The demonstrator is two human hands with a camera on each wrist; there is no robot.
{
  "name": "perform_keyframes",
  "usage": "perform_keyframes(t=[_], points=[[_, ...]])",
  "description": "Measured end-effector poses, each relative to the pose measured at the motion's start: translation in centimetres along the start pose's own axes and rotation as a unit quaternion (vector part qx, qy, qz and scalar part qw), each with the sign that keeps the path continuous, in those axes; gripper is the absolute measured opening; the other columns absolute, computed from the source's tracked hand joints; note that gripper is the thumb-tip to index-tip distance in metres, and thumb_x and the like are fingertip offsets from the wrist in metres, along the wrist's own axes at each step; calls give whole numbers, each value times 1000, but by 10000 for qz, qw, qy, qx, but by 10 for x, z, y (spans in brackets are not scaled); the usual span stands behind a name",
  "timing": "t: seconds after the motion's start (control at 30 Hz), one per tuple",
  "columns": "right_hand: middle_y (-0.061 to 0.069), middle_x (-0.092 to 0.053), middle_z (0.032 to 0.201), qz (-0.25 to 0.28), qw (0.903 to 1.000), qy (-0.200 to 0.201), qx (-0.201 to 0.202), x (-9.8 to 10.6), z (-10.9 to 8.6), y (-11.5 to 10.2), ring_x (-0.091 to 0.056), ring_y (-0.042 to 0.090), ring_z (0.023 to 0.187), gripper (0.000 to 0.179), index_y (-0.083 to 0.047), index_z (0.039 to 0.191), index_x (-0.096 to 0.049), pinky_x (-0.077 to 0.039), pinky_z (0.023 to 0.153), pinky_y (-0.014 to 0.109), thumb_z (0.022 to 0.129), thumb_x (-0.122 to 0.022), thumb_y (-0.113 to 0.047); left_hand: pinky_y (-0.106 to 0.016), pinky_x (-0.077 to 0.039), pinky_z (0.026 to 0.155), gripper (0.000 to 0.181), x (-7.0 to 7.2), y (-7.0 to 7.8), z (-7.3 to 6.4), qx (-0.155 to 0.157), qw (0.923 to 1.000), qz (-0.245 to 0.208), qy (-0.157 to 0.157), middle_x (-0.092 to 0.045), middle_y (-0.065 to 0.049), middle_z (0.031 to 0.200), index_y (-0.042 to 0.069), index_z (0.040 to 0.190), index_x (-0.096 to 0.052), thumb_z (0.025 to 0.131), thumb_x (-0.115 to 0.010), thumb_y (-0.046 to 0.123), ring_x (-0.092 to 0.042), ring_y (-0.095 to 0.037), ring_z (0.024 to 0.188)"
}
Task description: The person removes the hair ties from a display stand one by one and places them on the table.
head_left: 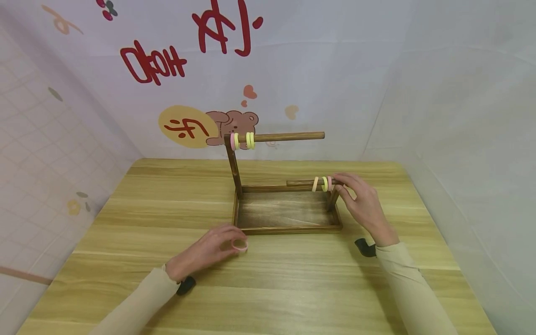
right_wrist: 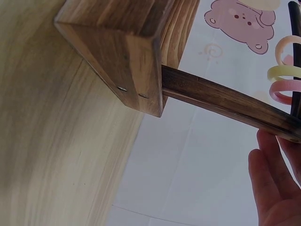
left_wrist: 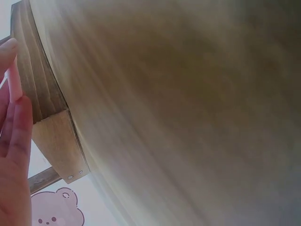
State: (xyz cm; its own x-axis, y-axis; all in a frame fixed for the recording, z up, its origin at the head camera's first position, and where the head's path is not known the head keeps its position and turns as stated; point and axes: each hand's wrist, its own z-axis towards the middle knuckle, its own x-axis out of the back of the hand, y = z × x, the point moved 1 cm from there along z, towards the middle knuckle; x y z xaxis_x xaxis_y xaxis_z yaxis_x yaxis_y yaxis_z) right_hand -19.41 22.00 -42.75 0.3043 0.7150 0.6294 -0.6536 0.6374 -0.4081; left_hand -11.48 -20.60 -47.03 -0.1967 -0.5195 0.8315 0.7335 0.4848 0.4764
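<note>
A dark wooden rack [head_left: 289, 229] has a shallow tray base and two uprights, each bearing a horizontal rod. My left hand [head_left: 211, 244] pinches a pink ring [head_left: 240, 249] between thumb and fingers, just in front of the tray's near left corner. That pink ring [left_wrist: 14, 82] shows edge-on in the left wrist view. My right hand [head_left: 362, 200] holds the top of the right upright, where the lower rod [head_left: 299, 183] joins it. Close to those fingers, a peach, a yellow and a pink ring [head_left: 330, 183] hang on this rod.
Several rings, one pink and the others yellow, hang near the left end of the upper rod [head_left: 293, 137], whose right end is free. The rack stands on a wood-grain table [head_left: 293, 288]. A printed white cloth [head_left: 335, 83] rises behind the table.
</note>
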Motion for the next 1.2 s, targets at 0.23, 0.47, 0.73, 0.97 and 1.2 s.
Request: perform_keyframes(t=[0.23, 0.47, 0.73, 0.97, 1.2], points=[[13, -69, 129, 32, 10000, -28, -34, 0, 0, 0, -69, 32, 109, 38, -4, 131, -69, -55, 90, 53, 94, -73, 3, -35, -58, 93, 32, 0, 0, -2, 223, 9992, -5, -329, -69, -2, 122, 9, 120, -72, 89, -83, 11, -66, -16, 109], [12, -69, 129, 25, 10000, -17, -11, 0, 1, 1, -69, 32, 109, 38, -3, 130, -69, -55, 90, 53, 94, -73, 3, -34, -58, 94, 28, -2, -2, -3, 235, 9980, -55, -577, -68, -1, 122, 9, 121, -71, 93, -78, 8, -65, -16, 111], [14, -69, 127, -21, 10000, -38, 35, 1, 0, 0, -69, 31, 106, 36, -2, 129, -70, -55, 88, 51, 93, -74, 3, -30, -58, 91, 27, -4, -4, -4, -9, 9977, -53, -680, -69, -2, 117, 8, 117, -72, 92, -78, 2, -66, -14, 108], [13, -69, 128, 6, 10000, -31, -10, 1, 0, 0, -69, 31, 108, 37, -3, 129, -70, -55, 90, 52, 93, -74, 3, -34, -56, 98, 34, 0, 1, -3, 95, 9962, 33, -868, -69, -4, 123, 7, 121, -71, 89, -81, 4, -65, -18, 115], [13, -69, 128, 16, 10000, -27, 22, 0, 0, 1, -69, 31, 110, 36, -2, 130, -69, -55, 91, 50, 94, -72, 4, -43, -54, 103, 34, 7, 12, -2, 302, 9947, 199, -958, -67, -7, 136, 7, 130, -69, 97, -75, 15, -65, -21, 121]])
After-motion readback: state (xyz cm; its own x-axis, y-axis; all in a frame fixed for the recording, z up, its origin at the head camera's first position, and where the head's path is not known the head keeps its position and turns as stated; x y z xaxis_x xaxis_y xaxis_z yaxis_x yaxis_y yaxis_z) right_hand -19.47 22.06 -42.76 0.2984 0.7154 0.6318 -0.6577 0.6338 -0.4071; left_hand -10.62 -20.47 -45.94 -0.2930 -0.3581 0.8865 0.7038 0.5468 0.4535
